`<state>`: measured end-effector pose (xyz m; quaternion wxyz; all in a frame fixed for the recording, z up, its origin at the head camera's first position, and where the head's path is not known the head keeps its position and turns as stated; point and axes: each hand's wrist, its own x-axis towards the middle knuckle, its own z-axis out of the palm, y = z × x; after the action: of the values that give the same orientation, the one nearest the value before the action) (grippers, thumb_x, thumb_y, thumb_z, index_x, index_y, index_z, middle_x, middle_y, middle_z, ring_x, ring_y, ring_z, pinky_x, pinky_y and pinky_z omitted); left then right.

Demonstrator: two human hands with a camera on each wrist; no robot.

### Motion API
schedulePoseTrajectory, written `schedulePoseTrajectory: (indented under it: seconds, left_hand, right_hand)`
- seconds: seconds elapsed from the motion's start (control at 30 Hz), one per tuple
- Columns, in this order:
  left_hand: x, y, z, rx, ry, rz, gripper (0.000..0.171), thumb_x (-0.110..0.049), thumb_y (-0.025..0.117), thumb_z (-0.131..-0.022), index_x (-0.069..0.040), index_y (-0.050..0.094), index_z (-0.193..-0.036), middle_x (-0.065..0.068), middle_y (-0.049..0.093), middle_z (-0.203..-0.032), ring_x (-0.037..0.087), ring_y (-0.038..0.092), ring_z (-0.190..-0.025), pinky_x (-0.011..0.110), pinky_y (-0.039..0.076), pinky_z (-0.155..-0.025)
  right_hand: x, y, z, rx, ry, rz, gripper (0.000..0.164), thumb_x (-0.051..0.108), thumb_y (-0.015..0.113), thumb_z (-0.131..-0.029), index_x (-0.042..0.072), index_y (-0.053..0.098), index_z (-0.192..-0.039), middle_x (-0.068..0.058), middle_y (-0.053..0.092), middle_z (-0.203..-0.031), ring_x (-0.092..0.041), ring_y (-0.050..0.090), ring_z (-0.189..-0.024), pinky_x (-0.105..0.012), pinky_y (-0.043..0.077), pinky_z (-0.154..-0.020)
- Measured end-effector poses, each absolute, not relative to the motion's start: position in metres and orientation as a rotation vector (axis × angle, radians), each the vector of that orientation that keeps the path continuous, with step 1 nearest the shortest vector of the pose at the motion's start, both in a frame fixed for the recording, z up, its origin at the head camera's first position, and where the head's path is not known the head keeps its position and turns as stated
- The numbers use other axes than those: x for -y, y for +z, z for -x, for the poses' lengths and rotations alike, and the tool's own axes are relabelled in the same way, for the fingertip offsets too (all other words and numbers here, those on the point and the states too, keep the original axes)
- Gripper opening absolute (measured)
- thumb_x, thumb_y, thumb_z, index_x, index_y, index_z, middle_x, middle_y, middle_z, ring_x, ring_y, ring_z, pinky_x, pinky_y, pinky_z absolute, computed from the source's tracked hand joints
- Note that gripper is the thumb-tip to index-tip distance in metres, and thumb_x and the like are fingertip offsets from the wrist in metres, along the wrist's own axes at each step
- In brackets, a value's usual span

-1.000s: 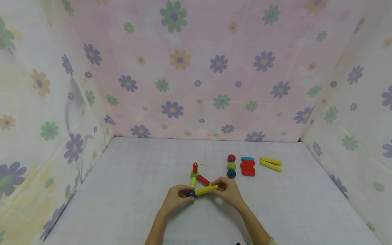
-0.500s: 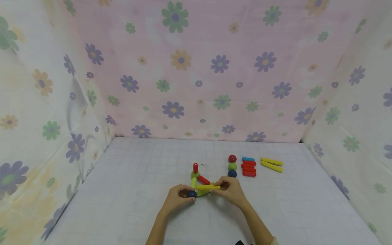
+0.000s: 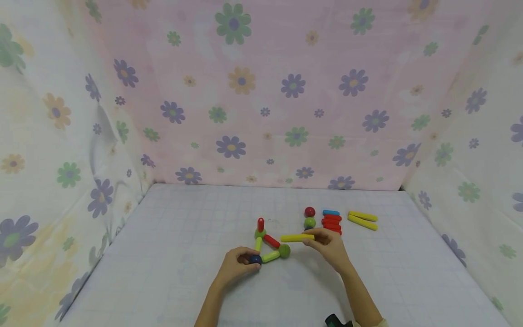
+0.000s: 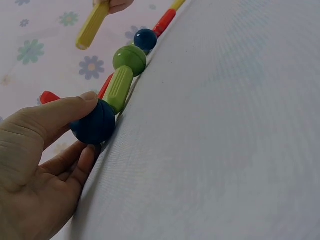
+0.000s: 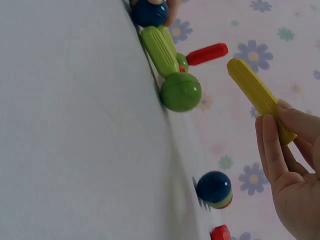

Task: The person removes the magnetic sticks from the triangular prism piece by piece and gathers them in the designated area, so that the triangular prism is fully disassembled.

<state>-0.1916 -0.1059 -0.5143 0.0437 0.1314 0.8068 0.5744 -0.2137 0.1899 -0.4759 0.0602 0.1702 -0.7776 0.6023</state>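
Observation:
My left hand (image 3: 236,265) pinches a dark blue ball (image 4: 95,124) between thumb and fingers. That ball forms the near left corner of a triangle on the table. Two light green sticks (image 3: 270,256) and a red stick (image 3: 271,241) make its sides. Green balls sit at the right corner (image 3: 284,251) and the back corner (image 3: 259,233); a second red stick (image 3: 260,224) stands upright from the back one. My right hand (image 3: 330,247) holds a long yellow stick (image 5: 260,97) by one end, raised above the table, its free end pointing left over the triangle's right side.
Behind my right hand are a red ball (image 3: 309,212), a green ball (image 3: 309,222) and a mostly hidden blue ball. Beside them lie a blue stick (image 3: 331,212), several red sticks (image 3: 333,222) and two yellow sticks (image 3: 362,219). A dark object (image 3: 333,320) shows by the right forearm.
My right hand has lifted the yellow stick off the triangle's front side and carried it right and back, uncovering the right green ball. The left hand keeps its grip on the blue ball.

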Motion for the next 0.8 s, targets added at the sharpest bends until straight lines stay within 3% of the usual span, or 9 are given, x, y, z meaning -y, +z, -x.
schedulePoseTrajectory:
  seconds: [0.2,0.37,0.6,0.8]
  left_hand:
    - [0.104,-0.504,0.185,-2.467,1.760,-0.390,0.030,-0.011,0.075,-0.077,-0.002,0.069,-0.104,0.008,0.065,-0.096,0.017,0.056,-0.082,0.021,0.046,-0.069]
    - [0.102,-0.490,0.179,-2.450,1.778,-0.409,0.029,-0.006,0.073,-0.077,0.004,0.067,-0.104,0.014,0.064,-0.097,0.025,0.056,-0.083,0.022,0.046,-0.069]
    - [0.104,-0.510,0.187,-2.464,1.783,-0.386,0.030,-0.014,0.076,-0.076,-0.005,0.069,-0.104,0.006,0.065,-0.097,0.015,0.056,-0.082,0.020,0.046,-0.071]
    - [0.105,-0.511,0.188,-2.460,1.781,-0.370,0.031,-0.014,0.077,-0.076,-0.005,0.069,-0.105,0.007,0.065,-0.097,0.017,0.056,-0.083,0.020,0.046,-0.071]
  right_hand:
    - [-0.222,-0.478,0.215,2.340,1.864,-0.370,0.034,0.009,0.068,-0.085,-0.010,0.059,-0.112,-0.008,0.066,-0.100,-0.009,0.066,-0.084,-0.019,0.051,-0.078]
    - [-0.242,-0.478,0.214,2.421,1.827,-0.170,0.046,0.021,0.069,-0.086,-0.008,0.056,-0.119,-0.008,0.065,-0.106,-0.005,0.064,-0.087,-0.016,0.049,-0.079]
    - [-0.267,-0.482,0.218,2.562,1.700,0.053,0.054,0.036,0.067,-0.086,0.000,0.056,-0.124,-0.004,0.064,-0.112,0.002,0.058,-0.092,-0.011,0.046,-0.079]
    - [-0.281,-0.487,0.221,2.619,1.626,0.150,0.055,0.040,0.067,-0.085,0.001,0.058,-0.123,-0.005,0.061,-0.115,0.007,0.052,-0.091,-0.010,0.044,-0.078]
